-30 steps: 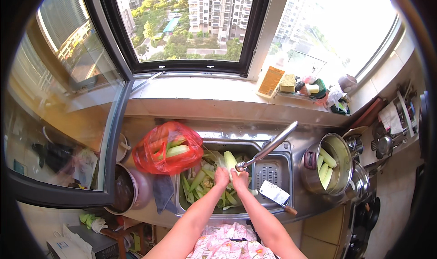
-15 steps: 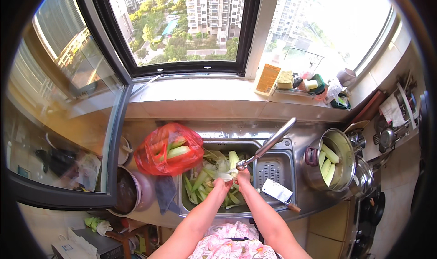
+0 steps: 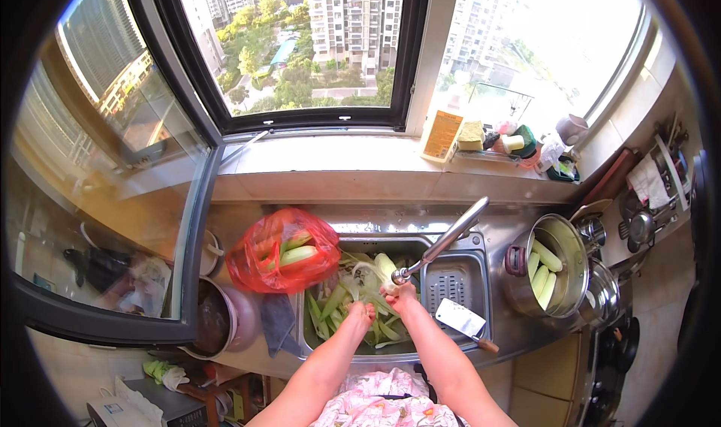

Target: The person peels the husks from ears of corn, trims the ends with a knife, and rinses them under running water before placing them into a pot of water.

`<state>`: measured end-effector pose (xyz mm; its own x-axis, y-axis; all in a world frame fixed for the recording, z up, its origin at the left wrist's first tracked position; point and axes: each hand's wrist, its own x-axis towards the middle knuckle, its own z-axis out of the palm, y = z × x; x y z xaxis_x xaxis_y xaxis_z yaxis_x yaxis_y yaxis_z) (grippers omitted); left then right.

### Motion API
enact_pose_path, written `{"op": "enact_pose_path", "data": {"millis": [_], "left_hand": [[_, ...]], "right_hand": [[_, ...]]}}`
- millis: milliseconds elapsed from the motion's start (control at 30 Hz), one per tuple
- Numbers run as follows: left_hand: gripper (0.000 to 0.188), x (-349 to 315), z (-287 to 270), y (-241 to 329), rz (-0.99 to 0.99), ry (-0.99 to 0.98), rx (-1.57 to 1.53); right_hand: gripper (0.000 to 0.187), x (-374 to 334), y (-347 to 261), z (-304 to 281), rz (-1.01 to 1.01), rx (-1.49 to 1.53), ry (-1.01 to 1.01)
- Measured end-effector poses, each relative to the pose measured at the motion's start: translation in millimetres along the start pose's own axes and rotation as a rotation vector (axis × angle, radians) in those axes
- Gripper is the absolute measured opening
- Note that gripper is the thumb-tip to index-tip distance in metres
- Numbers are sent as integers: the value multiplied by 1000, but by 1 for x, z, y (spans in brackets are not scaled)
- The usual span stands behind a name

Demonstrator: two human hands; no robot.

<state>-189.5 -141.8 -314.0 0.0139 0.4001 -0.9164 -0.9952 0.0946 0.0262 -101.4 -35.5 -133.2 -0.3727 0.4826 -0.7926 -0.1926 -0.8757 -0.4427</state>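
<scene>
An ear of corn (image 3: 384, 265) with pale husk around it stands tilted over the left basin of the steel sink (image 3: 485, 307). My right hand (image 3: 402, 295) is closed around its lower end, just below the faucet (image 3: 443, 244). Lower and to the left, my left hand (image 3: 360, 311) is closed on what looks like a strip of corn husk, mostly hidden by the fingers. Loose green husks (image 3: 330, 303) fill the basin beneath both hands. A red plastic bag (image 3: 255, 258) holding more unpeeled corn sits at the basin's left edge.
A cleaver (image 3: 460, 318) with a wooden handle lies across the right basin. Right of the sink, a steel pot (image 3: 568, 277) holds several peeled ears. A grey cloth (image 3: 278, 325) hangs at the left edge. The open window sash (image 3: 197, 239) juts in from the left.
My left hand has pulled down and left, away from the ear, after gripping a pale husk strip beside my right hand. The right hand stays on the corn.
</scene>
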Motion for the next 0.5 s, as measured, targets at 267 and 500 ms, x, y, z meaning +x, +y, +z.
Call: {"op": "enact_pose_path", "data": {"millis": [267, 500], "left_hand": [[67, -140, 100, 4, 345, 315, 693], [51, -96, 99, -6, 601, 227, 778]], "right_hand": [[24, 8, 8, -5, -168, -394, 208], [30, 6, 19, 6, -286, -649, 411]]}}
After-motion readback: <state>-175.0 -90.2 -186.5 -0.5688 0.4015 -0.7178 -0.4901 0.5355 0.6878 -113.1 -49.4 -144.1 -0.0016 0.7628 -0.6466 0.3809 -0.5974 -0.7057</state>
